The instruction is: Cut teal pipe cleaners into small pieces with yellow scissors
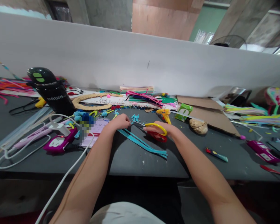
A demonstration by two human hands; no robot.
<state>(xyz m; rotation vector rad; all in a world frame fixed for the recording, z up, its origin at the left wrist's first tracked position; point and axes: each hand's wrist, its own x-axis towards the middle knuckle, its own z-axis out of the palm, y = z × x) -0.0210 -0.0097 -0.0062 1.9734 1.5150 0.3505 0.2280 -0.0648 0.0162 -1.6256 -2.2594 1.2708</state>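
Note:
My left hand (pixel 122 121) is closed on a bundle of light blue pipe cleaners (pixel 144 145), whose long ends trail across the table to the right. In my right hand (pixel 170 128) is a pair of scissors (pixel 156 139) with yellow and red handles. The scissor blades point left toward the fingers of my left hand, near the held ends of the stems. Just beyond the blades lies a small heap of short blue cut pieces (pixel 135 118). My left fingertips are partly hidden behind the hand.
A phone (pixel 102 124) and a white cable (pixel 70 169) lie by my left forearm, with a black bottle (pixel 54 96) behind. A yellow glue gun (pixel 163 114), green packet (pixel 184 111), stone-like lump (pixel 198 126) and cardboard (pixel 212 119) stand right. Purple power strips (pixel 263 151) lie right and left.

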